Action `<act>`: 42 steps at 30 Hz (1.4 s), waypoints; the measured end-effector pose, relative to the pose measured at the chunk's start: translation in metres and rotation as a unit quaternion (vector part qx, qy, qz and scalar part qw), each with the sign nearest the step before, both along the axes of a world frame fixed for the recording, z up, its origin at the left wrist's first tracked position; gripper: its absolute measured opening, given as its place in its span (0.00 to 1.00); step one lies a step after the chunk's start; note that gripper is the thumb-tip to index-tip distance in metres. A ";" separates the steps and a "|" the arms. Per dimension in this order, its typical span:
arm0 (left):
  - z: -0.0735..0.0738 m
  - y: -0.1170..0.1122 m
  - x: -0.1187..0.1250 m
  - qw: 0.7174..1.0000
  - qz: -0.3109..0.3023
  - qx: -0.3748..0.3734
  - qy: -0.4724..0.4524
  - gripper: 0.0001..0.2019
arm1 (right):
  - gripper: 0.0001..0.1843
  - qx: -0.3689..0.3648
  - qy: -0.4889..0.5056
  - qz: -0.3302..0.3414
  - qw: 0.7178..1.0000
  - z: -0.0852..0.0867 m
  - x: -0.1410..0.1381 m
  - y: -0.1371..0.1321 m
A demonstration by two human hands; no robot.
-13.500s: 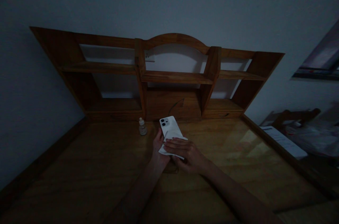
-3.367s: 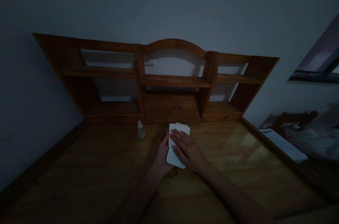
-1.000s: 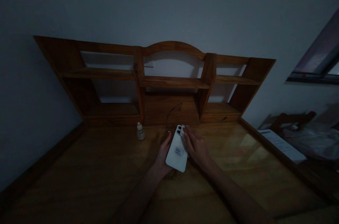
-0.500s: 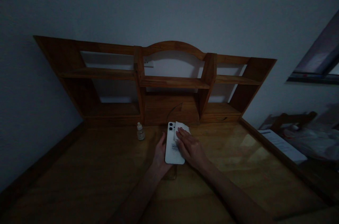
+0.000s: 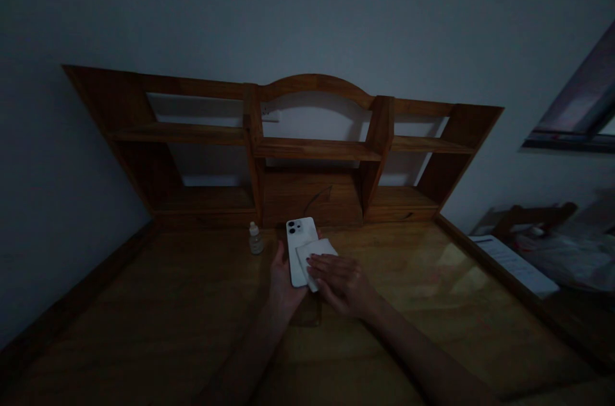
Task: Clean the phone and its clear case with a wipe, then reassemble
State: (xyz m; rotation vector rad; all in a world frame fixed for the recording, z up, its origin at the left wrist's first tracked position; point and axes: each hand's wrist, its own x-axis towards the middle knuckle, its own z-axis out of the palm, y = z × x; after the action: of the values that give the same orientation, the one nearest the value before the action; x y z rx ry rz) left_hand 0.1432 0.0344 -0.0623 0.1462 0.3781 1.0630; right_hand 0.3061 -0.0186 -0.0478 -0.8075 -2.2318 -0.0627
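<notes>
Where the desk runs nearest the cam, desk top (image 5: 144, 303): glossy brown wood w/ a raised rim on L and R sides; both forearms come up over it from the near edge.
L hand (image 5: 281, 278): curled round the phone (image 5: 295, 244) from below and from its L edge, thumb up along that edge; grip closed on it, fingers behind are hidden.
R hand (image 5: 343, 284): fingers stretched nearly flat, palm down, tips pressed on the cloth (image 5: 318, 250); not clenched, nothing pinched that I can see.
Phone: white, back side up, cam lenses at its far end; held at mid desk, a bit L of centre, far end tipped up twd the shelf unit (image 5: 312, 150). Can't tell if the near end touches the wood.
Cloth: small white folded square, lies on the phone's R half, overhangs its R edge; pinned betw R fingertips and phone.
Bottle (image 5: 255, 239): small, pale, dropper-type, upright on the desk just L of the phone, apart from L hand; label unreadable.
Shelf unit: wooden hutch at the desk's far edge, arched centre, open bays either side.
Socket (image 5: 270, 113): white, on the wall, seen through an upper bay L of centre.
Far R: papers (image 5: 514, 259) on a surface beyond the desk rim, chair back (image 5: 533, 212) behind them, blurred; window frame (image 5: 571, 127) at upper R.
Light: v. dim.
</notes>
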 end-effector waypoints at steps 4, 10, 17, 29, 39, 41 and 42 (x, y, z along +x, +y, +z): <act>-0.001 0.001 0.001 1.000 -0.023 0.003 0.000 0.32 | 0.22 -0.007 -0.015 0.032 0.999 0.002 -0.001 -0.004; 0.011 -0.008 0.006 1.000 -0.024 -0.014 0.003 0.25 | 0.25 -0.032 -0.003 -0.057 0.998 -0.001 -0.010 0.003; 0.006 -0.009 0.007 0.998 -0.061 0.004 0.034 0.25 | 0.28 -0.074 -0.006 -0.103 0.992 -0.004 -0.005 0.009; 0.007 -0.009 0.010 0.999 -0.039 -0.024 0.009 0.23 | 0.27 -0.067 -0.030 -0.040 0.996 0.001 -0.009 0.002; 0.010 -0.010 0.010 0.999 -0.032 -0.031 0.007 0.18 | 0.29 -0.084 -0.044 -0.019 0.995 0.004 -0.011 -0.001; 0.006 -0.008 0.011 0.999 -0.033 -0.029 -0.001 0.17 | 0.29 -0.090 -0.047 -0.014 0.995 0.003 -0.011 -0.001; 0.003 -0.006 0.011 0.999 -0.033 -0.027 -0.006 0.17 | 0.29 -0.092 -0.046 -0.011 0.995 0.003 -0.011 0.000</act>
State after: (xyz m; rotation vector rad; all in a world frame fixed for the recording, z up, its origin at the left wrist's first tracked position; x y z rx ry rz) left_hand 0.1544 0.0283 -0.0591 0.1024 0.3881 0.9865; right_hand 0.2955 -0.0191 -0.0447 -0.9453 -2.3397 0.0981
